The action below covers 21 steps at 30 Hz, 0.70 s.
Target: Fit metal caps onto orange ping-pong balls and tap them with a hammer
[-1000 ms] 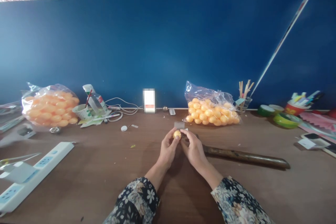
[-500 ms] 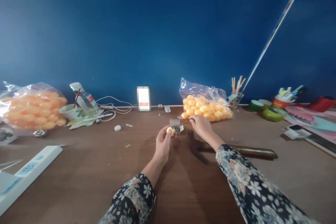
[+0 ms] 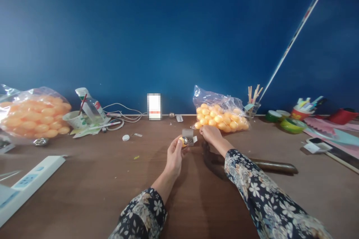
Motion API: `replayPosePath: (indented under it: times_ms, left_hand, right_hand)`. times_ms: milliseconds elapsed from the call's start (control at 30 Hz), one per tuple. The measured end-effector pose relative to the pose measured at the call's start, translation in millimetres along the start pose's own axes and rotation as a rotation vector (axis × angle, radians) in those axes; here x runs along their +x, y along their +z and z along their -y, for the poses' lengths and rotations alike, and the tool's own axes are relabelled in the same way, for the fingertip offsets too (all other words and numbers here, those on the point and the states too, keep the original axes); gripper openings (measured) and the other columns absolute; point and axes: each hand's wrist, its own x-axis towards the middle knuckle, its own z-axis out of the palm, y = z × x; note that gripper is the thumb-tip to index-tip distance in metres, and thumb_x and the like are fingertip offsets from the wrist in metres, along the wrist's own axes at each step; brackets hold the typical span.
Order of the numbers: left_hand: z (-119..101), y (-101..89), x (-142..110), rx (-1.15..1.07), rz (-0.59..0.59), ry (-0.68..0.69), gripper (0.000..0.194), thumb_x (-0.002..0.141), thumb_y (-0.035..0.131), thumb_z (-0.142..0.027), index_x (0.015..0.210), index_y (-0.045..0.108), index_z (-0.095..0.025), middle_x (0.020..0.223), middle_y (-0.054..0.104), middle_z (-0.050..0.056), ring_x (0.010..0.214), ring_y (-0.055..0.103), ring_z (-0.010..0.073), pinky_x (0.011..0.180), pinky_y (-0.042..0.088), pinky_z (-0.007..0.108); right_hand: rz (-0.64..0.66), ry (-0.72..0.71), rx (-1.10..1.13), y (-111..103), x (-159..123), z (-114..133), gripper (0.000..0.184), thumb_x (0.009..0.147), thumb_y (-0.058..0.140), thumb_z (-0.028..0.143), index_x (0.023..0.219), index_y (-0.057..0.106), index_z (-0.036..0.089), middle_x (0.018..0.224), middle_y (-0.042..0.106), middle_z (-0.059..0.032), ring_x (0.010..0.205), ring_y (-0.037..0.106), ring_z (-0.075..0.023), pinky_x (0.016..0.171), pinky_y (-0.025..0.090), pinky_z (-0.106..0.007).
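Observation:
Between the thumb and fingers of my left hand (image 3: 174,157) is a small yellow-orange ball (image 3: 182,141), with a shiny silver piece showing on its near side. A small greyish clear box (image 3: 187,133) with a white tab stands just beyond those fingertips. My right hand (image 3: 213,137) is closed in a pinch in front of a clear plastic bag of orange balls (image 3: 218,117); what its fingers hold, if anything, is too small to make out. Below my right wrist lies a hammer (image 3: 276,165), its dark head partly covered by my forearm.
A second bag of orange balls (image 3: 36,117), a paper cup (image 3: 76,120) and a tilted bottle (image 3: 92,108) stand at left. Nearer is a white power strip (image 3: 33,183). Tape rolls (image 3: 293,124), a pen cup (image 3: 302,113) and a phone (image 3: 333,151) are at right.
My right hand has shifted slightly left, away from the bag's front middle. The ball in my left hand now shows more of its silver piece. The whole view has tilted a little.

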Motion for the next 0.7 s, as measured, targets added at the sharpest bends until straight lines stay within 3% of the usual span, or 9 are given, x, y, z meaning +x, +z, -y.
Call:
replayPosePath:
  times_ms: [167,333,467,567,700]
  left_hand:
    - [-1,2.3,-1,-0.084,0.007,-0.023,0.043,0.067,0.076,-0.036,0.102,0.067,-0.013,0.090,0.070,0.008,0.073,0.064,0.0139,0.070,0.050,0.027]
    - [1,0.3,0,-0.119,0.014,-0.015,0.042,0.070,0.074,-0.034,0.105,0.066,-0.014,0.088,0.071,0.008,0.073,0.066,0.0152,0.071,0.051,0.030]
    - [2,-0.5,0,-0.097,0.031,-0.004,0.042,0.070,0.074,-0.035,0.106,0.065,-0.015,0.091,0.071,0.008,0.076,0.066,0.0153,0.074,0.051,0.030]
    - [0,0.6,-2,-0.058,0.025,-0.002,0.042,0.068,0.075,-0.035,0.105,0.067,-0.015,0.096,0.071,0.008,0.082,0.066,0.0161,0.079,0.050,0.030]
    - [-2,0.8,-6,0.010,0.039,-0.004,0.045,0.067,0.076,-0.035,0.107,0.066,-0.016,0.097,0.070,0.008,0.088,0.065,0.0179,0.083,0.049,0.032]
  right_hand:
    - [-0.052,0.008,0.076,2,-1,-6,0.018,0.079,0.052,0.011,0.066,0.064,0.017,0.071,0.068,-0.0098,0.070,0.063,-0.0228,0.062,0.040,-0.028]
    - [-0.189,0.043,0.227,1,-14,-6,0.014,0.082,0.047,0.014,0.075,0.059,0.017,0.074,0.067,-0.0075,0.071,0.063,-0.0206,0.066,0.044,-0.028]
    - [-0.274,-0.002,0.422,-2,-42,11,0.009,0.084,0.046,0.022,0.083,0.054,0.018,0.080,0.067,-0.0043,0.069,0.063,-0.0160,0.065,0.048,-0.024]
    - [-0.357,-0.066,0.775,-5,-62,29,0.010,0.083,0.051,0.027,0.079,0.054,0.019,0.073,0.064,-0.0021,0.061,0.060,-0.0155,0.058,0.048,-0.025]
    - [-0.366,-0.105,0.888,-6,-76,47,0.007,0.082,0.054,0.025,0.078,0.057,0.020,0.073,0.064,-0.0019,0.063,0.061,-0.0158,0.062,0.049,-0.026]
